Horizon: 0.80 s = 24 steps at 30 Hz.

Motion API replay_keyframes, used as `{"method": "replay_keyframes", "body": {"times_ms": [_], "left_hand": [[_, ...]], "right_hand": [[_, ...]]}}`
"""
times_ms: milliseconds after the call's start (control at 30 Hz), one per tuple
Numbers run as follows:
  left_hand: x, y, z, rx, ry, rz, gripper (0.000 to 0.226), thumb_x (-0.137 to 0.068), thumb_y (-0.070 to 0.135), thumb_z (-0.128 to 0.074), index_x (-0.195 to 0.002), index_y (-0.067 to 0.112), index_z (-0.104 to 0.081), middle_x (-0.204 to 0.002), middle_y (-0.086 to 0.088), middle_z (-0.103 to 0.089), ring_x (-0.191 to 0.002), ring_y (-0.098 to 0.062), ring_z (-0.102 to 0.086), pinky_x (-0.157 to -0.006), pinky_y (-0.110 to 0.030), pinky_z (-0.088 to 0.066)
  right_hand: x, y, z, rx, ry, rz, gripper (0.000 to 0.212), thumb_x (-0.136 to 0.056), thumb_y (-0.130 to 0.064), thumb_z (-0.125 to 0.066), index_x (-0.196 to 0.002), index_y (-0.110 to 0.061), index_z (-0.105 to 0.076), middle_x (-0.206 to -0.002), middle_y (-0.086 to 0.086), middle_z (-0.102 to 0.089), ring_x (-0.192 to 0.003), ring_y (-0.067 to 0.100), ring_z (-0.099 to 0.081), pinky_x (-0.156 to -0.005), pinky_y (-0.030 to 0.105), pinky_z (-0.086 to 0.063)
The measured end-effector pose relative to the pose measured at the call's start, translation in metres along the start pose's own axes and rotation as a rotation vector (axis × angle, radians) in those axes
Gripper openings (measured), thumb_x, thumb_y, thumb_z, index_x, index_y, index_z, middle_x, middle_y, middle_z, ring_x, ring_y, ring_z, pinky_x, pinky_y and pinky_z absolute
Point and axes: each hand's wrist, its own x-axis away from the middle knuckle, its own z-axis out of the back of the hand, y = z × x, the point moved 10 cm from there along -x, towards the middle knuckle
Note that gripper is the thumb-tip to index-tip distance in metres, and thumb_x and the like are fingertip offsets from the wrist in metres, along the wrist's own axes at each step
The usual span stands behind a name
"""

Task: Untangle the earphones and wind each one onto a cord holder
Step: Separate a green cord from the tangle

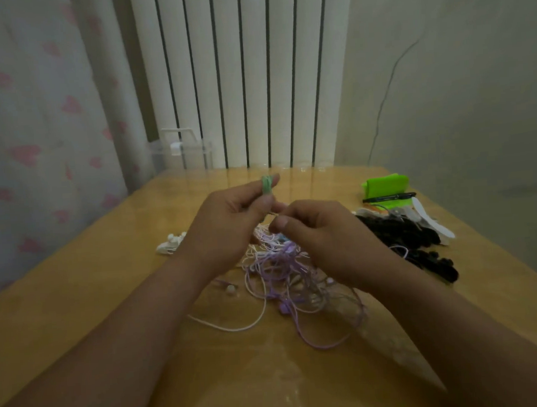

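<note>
Head view, one moment, person at a wooden table [76,296]

Item 1, cord holder [266,184]: small, pale green, held clear of the table. Its long axis stands roughly upright, with the upper end pointing up and away from the person and the lower end hidden behind the thumb. Whether any cord is wound on it cannot be told.

Item 2, left hand [230,218]: curled, thumb and forefinger pinching the cord holder at its lower half.

Item 3, right hand [320,234]: curled, thumb and forefinger pinching a thin cord just below the left thumb. The two hands nearly touch.

Item 4, tangle of earphones [285,275]: purple, pink and white cords in one heap on the table. It lies directly below both hands, on the person's side of them, between the forearms. One white loop [237,328] strays out to the near left.

Governing relation: holder above, tangle below, the pinched cord apparently rising between them. The right hand is the nearer to the heap. Winding would likely need cord drawn up out of the heap and laid crossways to the holder's upright axis.

Item 5, to the sides: white earphones [170,243] left of the left wrist; black cords [403,235] heaped at right; green pouch [385,185] and pen [387,197] beyond them
</note>
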Motion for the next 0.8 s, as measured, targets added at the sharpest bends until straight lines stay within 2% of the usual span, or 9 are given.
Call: {"method": "replay_keyframes", "body": {"times_ms": [100,167,267,367,433,567,667,733,800], "left_hand": [[0.003,0.006,-0.016,-0.158,-0.126,-0.068,0.039,-0.108,0.024,-0.055,-0.146,0.03,-0.059,-0.11,0.017,-0.075,-0.094,0.007,-0.066,-0.069,-0.013,-0.052],[0.004,0.008,-0.02,-0.172,-0.182,-0.071,0.037,-0.109,0.027,-0.052,-0.145,0.034,-0.06,-0.092,0.014,-0.072,-0.085,0.001,-0.066,-0.066,-0.02,-0.055],[0.005,0.007,-0.024,-0.174,-0.263,-0.046,0.033,-0.107,0.028,-0.055,-0.135,0.04,-0.067,-0.086,0.008,-0.07,-0.078,-0.004,-0.063,-0.063,-0.025,-0.055],[0.011,0.0,-0.034,-0.156,-0.388,0.008,0.024,-0.108,0.025,-0.056,-0.113,0.039,-0.075,-0.08,0.007,-0.067,-0.071,-0.006,-0.061,-0.06,-0.025,-0.052],[0.017,0.001,-0.046,-0.022,-0.493,0.068,0.026,-0.108,0.023,-0.055,-0.1,0.035,-0.077,-0.076,0.003,-0.063,-0.06,-0.008,-0.054,-0.056,-0.026,-0.046],[0.025,0.008,-0.053,0.405,-0.631,0.195,0.035,-0.101,0.027,-0.058,-0.128,0.008,-0.071,-0.081,-0.003,-0.063,-0.046,-0.005,-0.038,-0.05,-0.027,-0.028],[0.022,0.02,-0.048,0.634,-0.594,0.128,0.037,-0.102,0.027,-0.056,-0.132,0.009,-0.068,-0.101,-0.003,-0.072,-0.039,-0.003,-0.033,-0.049,-0.034,-0.025],[0.013,0.016,-0.039,0.727,-0.449,0.132,0.035,-0.105,0.023,-0.051,-0.131,0.009,-0.068,-0.118,0.0,-0.072,-0.038,-0.003,-0.031,-0.05,-0.026,-0.035],[0.005,0.008,-0.027,0.755,-0.289,0.162,0.037,-0.106,0.022,-0.049,-0.139,0.017,-0.065,-0.116,-0.003,-0.073,-0.039,-0.004,-0.029,-0.053,-0.021,-0.046]], "right_hand": [[-0.002,0.004,0.019,-0.08,0.06,-0.026,0.023,-0.102,-0.039,-0.064,-0.092,-0.021,-0.076,-0.074,0.009,-0.067,-0.052,0.007,-0.05,-0.051,0.027,-0.046],[-0.003,0.015,0.026,-0.257,0.049,-0.107,0.021,-0.101,-0.032,-0.067,-0.094,-0.013,-0.075,-0.063,0.007,-0.058,-0.05,0.013,-0.047,-0.048,0.028,-0.045],[-0.004,0.024,0.022,-0.513,-0.023,-0.187,0.017,-0.104,-0.018,-0.061,-0.102,-0.004,-0.071,-0.063,0.002,-0.044,-0.05,0.013,-0.037,-0.045,0.026,-0.038],[-0.005,0.022,0.024,-0.681,-0.041,-0.192,0.019,-0.106,-0.006,-0.052,-0.114,-0.002,-0.069,-0.076,0.004,-0.053,-0.05,0.011,-0.03,-0.04,0.022,-0.03],[-0.006,0.019,0.028,-0.704,-0.033,-0.156,0.021,-0.105,-0.002,-0.05,-0.116,-0.004,-0.068,-0.082,0.005,-0.059,-0.049,0.009,-0.029,-0.039,0.02,-0.028],[-0.008,0.02,0.03,-0.716,0.014,-0.112,0.017,-0.105,-0.004,-0.052,-0.114,-0.007,-0.067,-0.079,0.009,-0.056,-0.047,0.007,-0.028,-0.04,0.018,-0.027],[-0.005,0.022,0.02,-0.69,-0.009,-0.138,0.016,-0.105,-0.014,-0.056,-0.112,-0.006,-0.068,-0.068,0.01,-0.05,-0.049,0.01,-0.028,-0.044,0.023,-0.023],[-0.003,0.023,0.013,-0.565,-0.003,-0.15,0.019,-0.107,-0.021,-0.055,-0.107,-0.01,-0.07,-0.062,-0.005,-0.054,-0.049,0.009,-0.033,-0.047,0.025,-0.026],[-0.002,0.016,0.006,-0.336,0.003,-0.11,0.023,-0.108,-0.028,-0.054,-0.103,-0.02,-0.074,-0.067,-0.007,-0.058,-0.048,0.003,-0.041,-0.047,0.02,-0.033]]}}
